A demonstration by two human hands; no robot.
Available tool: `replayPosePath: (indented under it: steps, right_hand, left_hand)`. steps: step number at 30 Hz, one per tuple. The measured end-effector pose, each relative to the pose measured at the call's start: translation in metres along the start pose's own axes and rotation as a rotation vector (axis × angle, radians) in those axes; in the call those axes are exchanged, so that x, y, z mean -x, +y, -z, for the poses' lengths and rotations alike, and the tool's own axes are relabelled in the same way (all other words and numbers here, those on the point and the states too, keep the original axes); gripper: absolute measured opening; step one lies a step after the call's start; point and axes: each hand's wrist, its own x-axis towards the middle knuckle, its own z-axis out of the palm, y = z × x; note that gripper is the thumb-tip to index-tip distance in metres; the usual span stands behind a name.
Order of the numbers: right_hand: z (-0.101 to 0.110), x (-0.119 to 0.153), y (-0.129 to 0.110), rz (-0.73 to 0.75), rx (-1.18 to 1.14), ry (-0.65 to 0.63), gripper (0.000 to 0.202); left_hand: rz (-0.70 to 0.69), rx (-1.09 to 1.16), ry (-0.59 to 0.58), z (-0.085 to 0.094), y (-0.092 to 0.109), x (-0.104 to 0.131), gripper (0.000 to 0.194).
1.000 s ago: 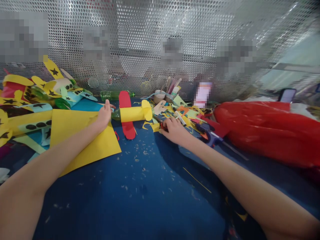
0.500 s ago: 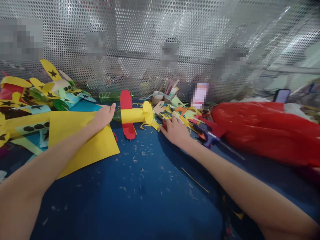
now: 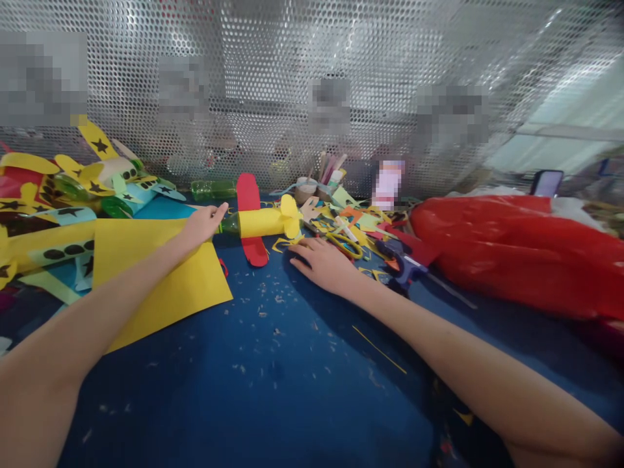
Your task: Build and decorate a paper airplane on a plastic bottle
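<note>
My left hand (image 3: 203, 223) reaches across a sheet of yellow paper (image 3: 166, 286) to its upper right corner. Its thumb sticks out and the other fingers are partly hidden. Close beside it lies a toy airplane (image 3: 263, 222) made from a green bottle wrapped in yellow paper, with red wings and a yellow tail piece. I cannot tell whether the hand touches the bottle neck. My right hand (image 3: 324, 263), fingers spread and nothing visible in them, is low over the table near the airplane's tail. Scissors with yellow handles (image 3: 345, 246) lie just beyond it among paper scraps (image 3: 361, 221).
Several decorated bottle airplanes (image 3: 117, 179) crowd the left. A green bottle (image 3: 213, 189) lies behind. Cups with sticks (image 3: 322, 182) stand at the back. A blue glue gun (image 3: 407, 268) and a red plastic bag (image 3: 507, 253) lie right. Scraps dot the blue table (image 3: 253, 390); perforated silvery sheeting (image 3: 273, 71) rises behind.
My right hand has moved left from the scrap pile toward the airplane's tail, uncovering the yellow-handled scissors. The airplane has shifted and turned slightly. My left hand has barely moved.
</note>
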Motion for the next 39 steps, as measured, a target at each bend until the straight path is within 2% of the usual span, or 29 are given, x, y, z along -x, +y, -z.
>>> replayPosePath:
  steps: [3,8,15,22,39]
  right_hand:
    - [-0.004,-0.001,0.003,-0.062,0.010,-0.005,0.047]
    - [-0.004,-0.002,0.005,-0.121,0.088,-0.014,0.052]
    - [-0.006,0.001,0.004,-0.149,0.049,-0.025,0.053]
    - [-0.008,0.001,0.005,-0.128,0.030,0.010,0.052]
    - [-0.004,0.000,0.003,-0.121,0.005,-0.023,0.051]
  left_hand:
    - [0.048,0.153,-0.028,-0.003,-0.001,-0.002,0.033]
    - [0.109,0.390,-0.025,-0.011,-0.005,-0.008,0.005]
    - [0.139,0.480,-0.043,-0.011,-0.009,-0.009,0.018]
    - [0.089,0.400,0.001,-0.004,-0.013,-0.006,0.025]
    - [0.017,0.237,0.032,0.000,-0.019,-0.009,0.027]
